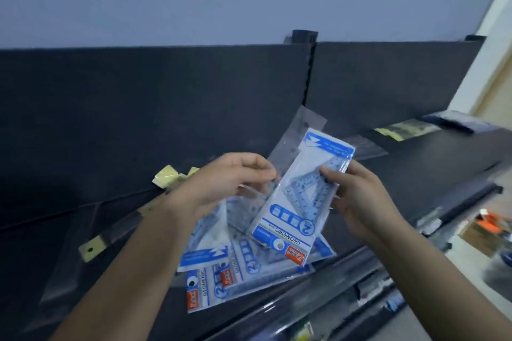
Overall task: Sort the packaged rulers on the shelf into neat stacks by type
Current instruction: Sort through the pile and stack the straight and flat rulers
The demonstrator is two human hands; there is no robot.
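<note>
The sorting seems only begun: the right hand point(360, 196) pinches one blue ruler packet point(299, 202), the left hand point(227, 183) grips a second packet point(206, 232), and under both grips a loose pile point(249, 271) lies unsorted on the shelf point(415, 163).

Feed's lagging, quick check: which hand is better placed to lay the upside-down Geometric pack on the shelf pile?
Right, probably. The right hand grips the Geometric pack above the shelf pile; the left hand is pinching a clear pack behind it.
</note>
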